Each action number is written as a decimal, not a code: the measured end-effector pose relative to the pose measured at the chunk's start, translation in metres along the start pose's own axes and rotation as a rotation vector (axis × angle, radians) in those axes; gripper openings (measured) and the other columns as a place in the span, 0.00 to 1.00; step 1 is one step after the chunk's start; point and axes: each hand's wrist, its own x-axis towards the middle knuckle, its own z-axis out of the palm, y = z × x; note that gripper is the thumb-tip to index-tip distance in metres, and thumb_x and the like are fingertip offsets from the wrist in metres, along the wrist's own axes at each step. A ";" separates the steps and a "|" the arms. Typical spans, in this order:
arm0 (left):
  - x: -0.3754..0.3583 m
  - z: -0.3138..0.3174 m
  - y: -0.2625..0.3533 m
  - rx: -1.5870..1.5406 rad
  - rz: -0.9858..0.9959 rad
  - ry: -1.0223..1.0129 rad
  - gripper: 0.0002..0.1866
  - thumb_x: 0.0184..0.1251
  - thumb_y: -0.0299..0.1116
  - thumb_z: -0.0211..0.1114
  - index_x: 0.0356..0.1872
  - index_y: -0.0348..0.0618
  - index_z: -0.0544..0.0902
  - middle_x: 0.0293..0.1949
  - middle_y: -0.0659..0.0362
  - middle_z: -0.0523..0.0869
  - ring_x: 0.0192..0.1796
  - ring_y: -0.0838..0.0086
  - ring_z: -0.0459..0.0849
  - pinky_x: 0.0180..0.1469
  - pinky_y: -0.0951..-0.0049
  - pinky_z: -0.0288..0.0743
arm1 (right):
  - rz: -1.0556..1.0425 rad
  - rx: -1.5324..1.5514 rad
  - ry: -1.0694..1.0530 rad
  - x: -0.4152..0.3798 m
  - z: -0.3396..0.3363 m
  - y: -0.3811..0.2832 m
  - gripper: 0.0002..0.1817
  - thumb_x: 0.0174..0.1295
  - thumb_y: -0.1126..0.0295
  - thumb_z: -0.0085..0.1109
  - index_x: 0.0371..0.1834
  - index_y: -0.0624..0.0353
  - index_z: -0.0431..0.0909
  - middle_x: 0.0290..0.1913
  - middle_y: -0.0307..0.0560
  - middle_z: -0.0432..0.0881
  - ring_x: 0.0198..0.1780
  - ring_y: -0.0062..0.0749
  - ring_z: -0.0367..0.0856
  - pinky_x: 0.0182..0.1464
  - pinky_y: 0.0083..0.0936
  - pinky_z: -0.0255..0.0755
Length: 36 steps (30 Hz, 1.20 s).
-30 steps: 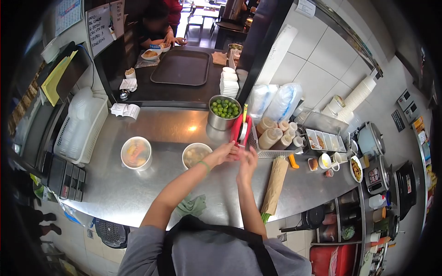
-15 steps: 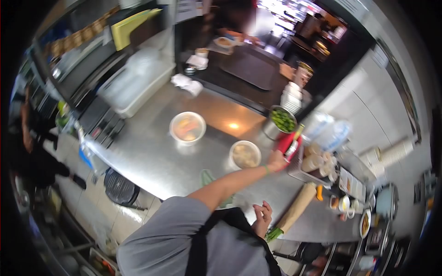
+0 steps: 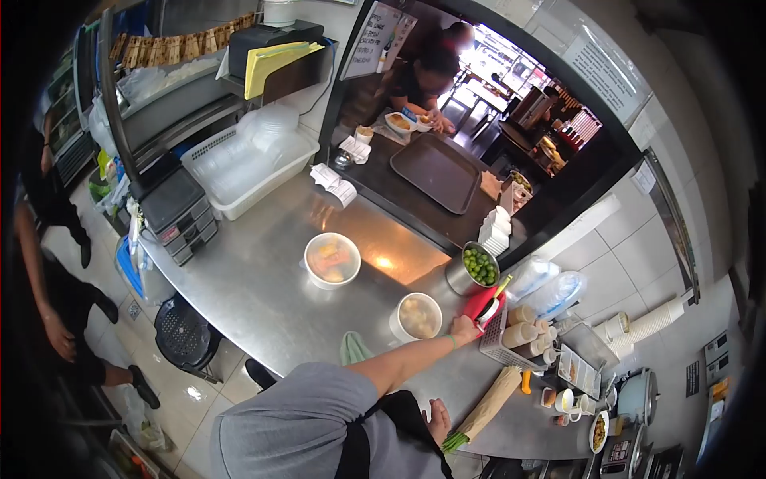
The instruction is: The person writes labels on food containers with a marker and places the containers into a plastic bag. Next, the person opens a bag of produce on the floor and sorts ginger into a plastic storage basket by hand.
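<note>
My left hand (image 3: pixel 463 328) reaches across the counter, closed at the lower end of a red object (image 3: pixel 483 300); part of the fingers is hidden. A yellow-green stick and a black-and-white piece show on the red object, whose kind I cannot make out. My right hand (image 3: pixel 437 421) is close to my body, empty, its fingers loosely bent and apart. Beside it lies a brown paper wrap (image 3: pixel 491 403) with green stalks (image 3: pixel 455 441) poking out. Left of my left hand stands a white tub (image 3: pixel 416 317) with pale chunks. Farther left is another tub (image 3: pixel 332 261) with orange-red contents.
A metal pot of limes (image 3: pixel 479 267) and a grey basket of bottles (image 3: pixel 493 341) flank the red object. A green cloth (image 3: pixel 353 348) lies near my arm. Beyond the pass window are a dark tray (image 3: pixel 436 172) and a person (image 3: pixel 431 76). Other people stand at far left.
The view has shifted and become sharper. My left hand stays at the red object, and my right hand stays near my body. The tubs keep their places on the counter.
</note>
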 end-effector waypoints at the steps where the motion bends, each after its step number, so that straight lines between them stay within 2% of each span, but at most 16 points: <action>1: -0.004 0.005 0.001 0.034 -0.019 0.095 0.16 0.46 0.42 0.67 0.27 0.37 0.82 0.32 0.42 0.82 0.41 0.53 0.82 0.45 0.59 0.75 | -0.022 -0.018 0.021 -0.002 0.000 0.001 0.17 0.55 0.71 0.59 0.47 0.64 0.72 0.39 0.43 0.78 0.47 0.26 0.73 0.54 0.33 0.60; 3: -0.012 0.007 0.006 -0.028 -0.030 0.078 0.17 0.44 0.43 0.69 0.26 0.38 0.82 0.32 0.44 0.83 0.40 0.52 0.82 0.44 0.60 0.75 | -0.089 -0.074 -0.053 0.009 -0.019 0.016 0.16 0.55 0.70 0.59 0.46 0.64 0.73 0.40 0.44 0.78 0.47 0.26 0.73 0.55 0.35 0.60; 6: -0.013 -0.032 0.016 -0.329 0.073 -0.259 0.14 0.45 0.40 0.71 0.26 0.40 0.81 0.27 0.55 0.84 0.34 0.65 0.83 0.39 0.67 0.76 | 0.018 -0.071 -0.064 0.013 -0.027 0.022 0.15 0.56 0.70 0.59 0.46 0.64 0.74 0.41 0.44 0.78 0.47 0.27 0.73 0.55 0.35 0.61; 8: -0.005 -0.057 0.013 -0.802 0.209 -0.377 0.11 0.48 0.37 0.71 0.25 0.42 0.81 0.24 0.60 0.83 0.30 0.75 0.82 0.35 0.73 0.75 | 0.040 -0.082 -0.160 0.015 -0.019 0.021 0.15 0.56 0.70 0.58 0.45 0.64 0.74 0.41 0.43 0.78 0.47 0.27 0.73 0.54 0.34 0.62; 10: -0.026 -0.148 0.033 -0.831 0.478 -0.199 0.06 0.52 0.31 0.68 0.26 0.43 0.80 0.25 0.65 0.81 0.28 0.85 0.77 0.32 0.80 0.73 | 0.024 -0.105 -0.297 0.003 0.015 0.004 0.14 0.57 0.70 0.57 0.45 0.65 0.74 0.41 0.43 0.77 0.47 0.27 0.72 0.52 0.33 0.64; 12: -0.038 -0.232 0.033 -0.857 0.599 -0.042 0.09 0.53 0.30 0.67 0.33 0.42 0.79 0.33 0.63 0.81 0.31 0.80 0.80 0.38 0.81 0.74 | 0.033 -0.139 -0.402 -0.004 0.062 -0.012 0.12 0.59 0.69 0.56 0.41 0.65 0.76 0.41 0.43 0.76 0.44 0.26 0.73 0.49 0.27 0.66; 13: -0.047 -0.276 0.031 -0.678 0.590 0.073 0.10 0.52 0.26 0.67 0.36 0.42 0.77 0.37 0.62 0.80 0.35 0.81 0.80 0.39 0.81 0.75 | -0.008 -0.166 -0.509 0.006 0.078 -0.007 0.12 0.59 0.68 0.55 0.40 0.65 0.76 0.41 0.44 0.77 0.44 0.26 0.74 0.48 0.26 0.66; 14: -0.044 -0.309 0.020 -0.892 0.535 0.034 0.11 0.51 0.23 0.67 0.36 0.42 0.77 0.36 0.63 0.80 0.39 0.81 0.79 0.42 0.81 0.74 | -0.049 -0.193 -0.613 0.015 0.095 -0.002 0.12 0.60 0.67 0.54 0.40 0.65 0.77 0.41 0.45 0.77 0.44 0.26 0.74 0.47 0.25 0.67; 17: -0.013 -0.386 -0.032 -0.511 0.652 0.465 0.11 0.50 0.25 0.68 0.35 0.41 0.77 0.32 0.65 0.79 0.34 0.82 0.77 0.37 0.80 0.73 | -0.071 -0.272 -0.785 0.036 0.163 0.008 0.09 0.60 0.67 0.55 0.35 0.63 0.77 0.38 0.43 0.77 0.41 0.25 0.74 0.41 0.23 0.67; 19: -0.024 -0.429 -0.042 -0.217 0.538 0.652 0.13 0.45 0.29 0.71 0.32 0.42 0.77 0.24 0.66 0.78 0.31 0.82 0.74 0.35 0.78 0.70 | -0.033 -0.311 -0.854 0.058 0.203 0.026 0.09 0.59 0.66 0.56 0.32 0.62 0.77 0.34 0.41 0.78 0.37 0.23 0.75 0.36 0.20 0.67; 23: 0.003 -0.456 -0.137 0.019 0.316 0.578 0.11 0.48 0.28 0.69 0.32 0.42 0.76 0.24 0.66 0.78 0.30 0.81 0.74 0.33 0.78 0.70 | 0.090 -0.522 -0.906 0.108 0.252 0.083 0.10 0.58 0.63 0.57 0.30 0.59 0.77 0.30 0.38 0.78 0.30 0.19 0.75 0.28 0.16 0.65; 25: 0.003 -0.447 -0.178 -0.046 0.200 0.426 0.10 0.51 0.30 0.68 0.33 0.41 0.76 0.23 0.66 0.78 0.30 0.84 0.74 0.31 0.79 0.70 | 0.175 -0.583 -0.919 0.119 0.262 0.093 0.10 0.57 0.62 0.58 0.30 0.58 0.77 0.28 0.37 0.78 0.27 0.18 0.75 0.25 0.15 0.64; 28: 0.007 -0.432 -0.214 -0.499 0.224 0.301 0.15 0.52 0.29 0.67 0.38 0.40 0.72 0.24 0.62 0.77 0.28 0.82 0.74 0.30 0.79 0.70 | 0.266 -0.620 -0.973 0.124 0.288 0.082 0.11 0.58 0.60 0.57 0.31 0.57 0.77 0.27 0.37 0.78 0.25 0.18 0.76 0.23 0.13 0.65; 31: -0.005 -0.414 -0.229 -0.530 0.217 0.531 0.21 0.52 0.31 0.68 0.43 0.39 0.67 0.23 0.62 0.76 0.25 0.76 0.76 0.29 0.76 0.71 | 0.256 -0.799 -0.995 0.142 0.294 0.064 0.12 0.59 0.60 0.56 0.36 0.59 0.76 0.30 0.38 0.78 0.27 0.21 0.78 0.25 0.15 0.70; 34: -0.027 -0.408 -0.212 -0.265 0.053 0.593 0.27 0.52 0.30 0.68 0.49 0.42 0.61 0.27 0.62 0.75 0.30 0.74 0.76 0.36 0.75 0.71 | 0.135 -0.955 -0.956 0.148 0.294 0.059 0.14 0.59 0.61 0.56 0.41 0.60 0.74 0.30 0.39 0.78 0.26 0.22 0.79 0.25 0.16 0.72; 36: -0.032 -0.408 -0.208 -0.067 0.180 0.714 0.25 0.58 0.36 0.63 0.51 0.42 0.60 0.35 0.58 0.76 0.39 0.72 0.76 0.42 0.72 0.70 | -0.035 -0.999 -0.910 0.140 0.297 0.054 0.17 0.59 0.61 0.56 0.45 0.61 0.73 0.30 0.40 0.78 0.24 0.22 0.78 0.23 0.17 0.72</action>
